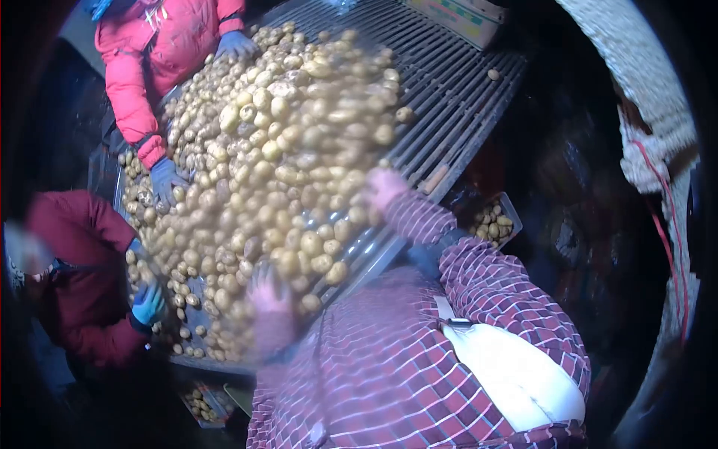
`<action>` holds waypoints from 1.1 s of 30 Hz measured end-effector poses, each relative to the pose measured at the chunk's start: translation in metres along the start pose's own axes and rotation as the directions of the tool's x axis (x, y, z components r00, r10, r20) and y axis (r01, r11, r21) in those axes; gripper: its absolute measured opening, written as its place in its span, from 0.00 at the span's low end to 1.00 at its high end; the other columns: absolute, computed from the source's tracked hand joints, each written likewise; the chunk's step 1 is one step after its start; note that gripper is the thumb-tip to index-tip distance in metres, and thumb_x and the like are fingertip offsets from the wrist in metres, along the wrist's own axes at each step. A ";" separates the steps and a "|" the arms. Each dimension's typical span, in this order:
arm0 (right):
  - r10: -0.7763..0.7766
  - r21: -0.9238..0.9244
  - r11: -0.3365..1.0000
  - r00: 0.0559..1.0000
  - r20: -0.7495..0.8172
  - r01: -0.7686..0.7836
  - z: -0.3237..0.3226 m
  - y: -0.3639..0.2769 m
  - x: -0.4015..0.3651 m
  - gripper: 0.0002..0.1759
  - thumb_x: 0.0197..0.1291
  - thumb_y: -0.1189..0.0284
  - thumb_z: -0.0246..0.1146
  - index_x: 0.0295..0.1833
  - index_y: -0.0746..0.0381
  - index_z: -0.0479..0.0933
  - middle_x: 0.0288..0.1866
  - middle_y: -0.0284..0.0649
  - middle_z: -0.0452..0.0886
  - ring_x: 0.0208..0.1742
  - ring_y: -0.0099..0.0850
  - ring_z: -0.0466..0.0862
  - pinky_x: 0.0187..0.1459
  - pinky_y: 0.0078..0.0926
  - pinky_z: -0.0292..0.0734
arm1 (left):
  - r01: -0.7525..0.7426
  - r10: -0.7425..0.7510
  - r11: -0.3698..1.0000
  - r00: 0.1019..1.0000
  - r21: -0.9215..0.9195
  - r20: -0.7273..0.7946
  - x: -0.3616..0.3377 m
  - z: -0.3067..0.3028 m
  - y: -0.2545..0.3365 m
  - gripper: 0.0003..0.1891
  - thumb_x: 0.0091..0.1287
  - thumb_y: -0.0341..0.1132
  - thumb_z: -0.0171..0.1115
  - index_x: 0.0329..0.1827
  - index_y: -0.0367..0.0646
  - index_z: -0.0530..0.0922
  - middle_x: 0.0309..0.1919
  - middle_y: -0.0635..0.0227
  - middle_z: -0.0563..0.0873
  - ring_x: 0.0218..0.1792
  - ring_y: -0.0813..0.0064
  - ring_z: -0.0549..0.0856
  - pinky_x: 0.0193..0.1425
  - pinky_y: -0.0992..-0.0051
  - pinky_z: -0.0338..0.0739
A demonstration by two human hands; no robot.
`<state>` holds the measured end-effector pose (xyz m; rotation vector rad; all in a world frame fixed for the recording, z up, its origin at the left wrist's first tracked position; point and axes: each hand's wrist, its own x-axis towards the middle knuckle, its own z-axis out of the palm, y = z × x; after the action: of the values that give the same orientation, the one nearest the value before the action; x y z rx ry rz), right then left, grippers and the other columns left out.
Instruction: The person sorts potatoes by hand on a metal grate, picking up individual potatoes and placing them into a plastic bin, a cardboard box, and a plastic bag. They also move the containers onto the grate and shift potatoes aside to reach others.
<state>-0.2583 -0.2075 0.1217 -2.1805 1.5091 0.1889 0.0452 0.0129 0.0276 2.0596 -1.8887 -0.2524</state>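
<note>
A large heap of potatoes (262, 165) covers much of a slatted metal sorting table (456, 97). My left hand (269, 292), in a pinkish glove, lies at the near edge of the heap with its fingers spread, touching potatoes. Motion softens its outline. At the right side of the heap is my right hand (384, 187), also pinkish, beside the potatoes and the bare slats. It is smeared by motion, so its fingers and anything in them cannot be made out. Plaid sleeves cover both my arms.
Across the table, a person in a pink jacket (161, 52) has blue-gloved hands on the potatoes. Another in maroon (82, 262) works at the left edge. A potato crate (493, 222) stands at right, another crate (206, 404) below. A cardboard box (460, 21) rests at the far end.
</note>
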 end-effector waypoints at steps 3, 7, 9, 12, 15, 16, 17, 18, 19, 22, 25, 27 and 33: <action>0.058 0.044 0.998 0.971 -0.233 -0.049 -0.019 0.020 0.061 0.29 0.56 0.57 0.65 0.62 0.55 0.74 0.66 0.43 0.72 0.66 0.41 0.71 0.68 0.42 0.66 | 0.040 -0.040 0.999 0.999 0.004 -0.017 0.009 -0.004 0.005 0.25 0.57 0.37 0.65 0.60 0.45 0.76 0.62 0.61 0.77 0.67 0.61 0.72 0.70 0.58 0.62; -0.063 -0.231 0.973 0.947 -0.314 -0.012 -0.044 0.016 0.132 0.37 0.59 0.51 0.63 0.72 0.52 0.65 0.74 0.43 0.62 0.71 0.44 0.65 0.71 0.43 0.62 | 0.085 -0.084 0.996 0.996 0.023 -0.029 0.007 0.001 0.000 0.25 0.57 0.38 0.66 0.60 0.46 0.76 0.63 0.62 0.77 0.67 0.61 0.72 0.72 0.57 0.59; 0.046 -0.251 0.964 0.985 -0.165 -0.087 -0.059 0.015 0.155 0.38 0.57 0.50 0.63 0.72 0.52 0.65 0.75 0.44 0.60 0.71 0.46 0.64 0.71 0.44 0.61 | 0.118 -0.118 0.992 0.993 0.040 -0.013 0.010 -0.001 0.007 0.26 0.56 0.38 0.66 0.60 0.46 0.76 0.63 0.62 0.76 0.67 0.61 0.71 0.73 0.56 0.58; 0.032 -0.206 0.978 0.997 -0.068 -0.045 -0.070 0.028 0.167 0.39 0.54 0.47 0.65 0.71 0.50 0.67 0.74 0.41 0.61 0.71 0.45 0.63 0.71 0.47 0.61 | 0.151 -0.149 0.988 0.988 0.025 -0.048 0.007 0.013 0.005 0.28 0.55 0.37 0.66 0.62 0.46 0.75 0.64 0.61 0.75 0.68 0.59 0.70 0.73 0.54 0.56; -0.187 -0.397 0.911 0.971 -0.148 0.115 -0.033 0.055 0.143 0.35 0.55 0.43 0.61 0.67 0.45 0.71 0.74 0.37 0.61 0.69 0.41 0.65 0.67 0.52 0.64 | 0.125 -0.123 0.992 0.988 0.012 -0.096 0.005 0.016 0.008 0.29 0.54 0.36 0.65 0.62 0.46 0.75 0.63 0.60 0.76 0.66 0.58 0.72 0.72 0.53 0.57; -0.131 -0.278 0.958 0.974 -0.183 0.076 -0.025 0.058 0.125 0.34 0.56 0.43 0.59 0.66 0.44 0.71 0.74 0.36 0.60 0.69 0.41 0.66 0.67 0.52 0.64 | 0.145 -0.142 0.989 0.986 0.028 -0.089 0.005 0.018 0.008 0.29 0.54 0.36 0.65 0.63 0.46 0.75 0.63 0.60 0.76 0.66 0.58 0.72 0.72 0.54 0.57; -0.123 -0.304 0.950 0.982 -0.140 0.076 -0.024 0.059 0.104 0.32 0.59 0.44 0.56 0.66 0.45 0.71 0.75 0.36 0.59 0.70 0.41 0.64 0.68 0.53 0.63 | 0.168 -0.166 0.986 0.983 0.017 -0.076 0.006 0.019 0.009 0.28 0.55 0.36 0.65 0.63 0.46 0.75 0.63 0.60 0.77 0.66 0.59 0.73 0.72 0.54 0.58; -0.115 -0.329 0.941 0.989 -0.097 0.077 -0.026 0.057 0.082 0.31 0.62 0.44 0.54 0.67 0.46 0.71 0.76 0.36 0.58 0.72 0.42 0.63 0.68 0.54 0.61 | 0.192 -0.191 0.981 0.980 0.006 -0.062 0.007 0.018 0.011 0.28 0.55 0.36 0.64 0.62 0.47 0.75 0.63 0.60 0.77 0.66 0.59 0.73 0.72 0.54 0.58; -0.111 -0.439 0.897 0.990 -0.089 0.061 -0.022 0.052 0.066 0.30 0.64 0.46 0.53 0.68 0.48 0.69 0.76 0.36 0.57 0.74 0.42 0.61 0.70 0.54 0.59 | 0.210 -0.209 0.978 0.975 0.001 -0.080 0.009 0.014 0.020 0.27 0.55 0.36 0.64 0.62 0.47 0.75 0.63 0.61 0.77 0.66 0.60 0.73 0.72 0.55 0.58; -0.112 -0.480 0.875 0.991 -0.071 0.065 -0.002 0.027 0.058 0.32 0.61 0.49 0.57 0.69 0.48 0.66 0.74 0.39 0.60 0.74 0.42 0.61 0.71 0.55 0.57 | 0.188 -0.182 0.982 0.964 0.016 -0.192 0.015 0.017 0.030 0.21 0.59 0.34 0.62 0.57 0.42 0.78 0.59 0.58 0.80 0.62 0.57 0.77 0.68 0.56 0.65; -0.340 -0.484 0.838 0.935 -0.100 0.253 0.018 -0.001 0.071 0.31 0.60 0.50 0.59 0.67 0.45 0.67 0.73 0.41 0.62 0.75 0.43 0.60 0.71 0.57 0.55 | 0.222 -0.215 0.975 0.953 0.005 -0.214 0.019 0.027 0.034 0.18 0.61 0.33 0.61 0.55 0.40 0.79 0.56 0.55 0.81 0.58 0.53 0.79 0.64 0.56 0.69; -0.261 -0.492 0.826 0.961 0.097 0.274 -0.004 -0.024 0.077 0.30 0.66 0.52 0.53 0.72 0.45 0.61 0.77 0.39 0.56 0.77 0.44 0.54 0.73 0.59 0.48 | 0.205 -0.199 0.979 0.956 0.007 -0.216 0.020 0.027 0.034 0.18 0.60 0.32 0.61 0.54 0.40 0.79 0.56 0.55 0.81 0.57 0.52 0.79 0.64 0.56 0.70; -0.116 -0.574 0.814 0.993 -0.007 0.091 -0.038 0.003 0.143 0.28 0.60 0.51 0.61 0.67 0.38 0.71 0.78 0.37 0.54 0.77 0.48 0.54 0.71 0.55 0.55 | 0.245 -0.239 0.970 0.953 0.007 -0.189 0.024 0.037 0.025 0.21 0.56 0.29 0.61 0.55 0.41 0.78 0.56 0.56 0.80 0.60 0.52 0.76 0.65 0.55 0.68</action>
<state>-0.2123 -0.3471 0.1008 -2.7400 1.4817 0.6412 0.0116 -0.0165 0.0044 2.2496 -1.5410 -0.0844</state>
